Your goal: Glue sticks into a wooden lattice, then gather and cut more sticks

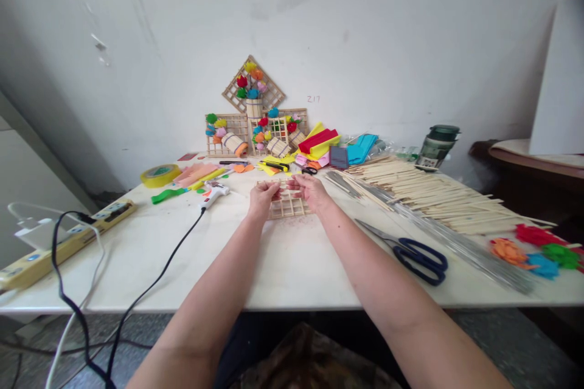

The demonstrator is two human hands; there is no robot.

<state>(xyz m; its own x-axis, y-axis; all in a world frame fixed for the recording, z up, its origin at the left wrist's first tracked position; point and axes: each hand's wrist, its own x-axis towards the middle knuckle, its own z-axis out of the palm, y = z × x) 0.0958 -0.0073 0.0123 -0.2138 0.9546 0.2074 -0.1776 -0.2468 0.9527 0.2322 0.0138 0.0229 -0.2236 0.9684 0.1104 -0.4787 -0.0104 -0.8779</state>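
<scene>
At stick lattice [286, 205] with left hand [265, 198] and right hand [309, 189] curled; cannot tell if gripping. Likely light, stiff, fragile-jointed; best held by outer edges.

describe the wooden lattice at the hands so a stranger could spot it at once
On the white table, find the person's left hand and right hand near the middle. The wooden lattice shows between them, pale and open-squared. Unlike the decorated lattices by the wall behind, it shows no coloured flowers.
</scene>
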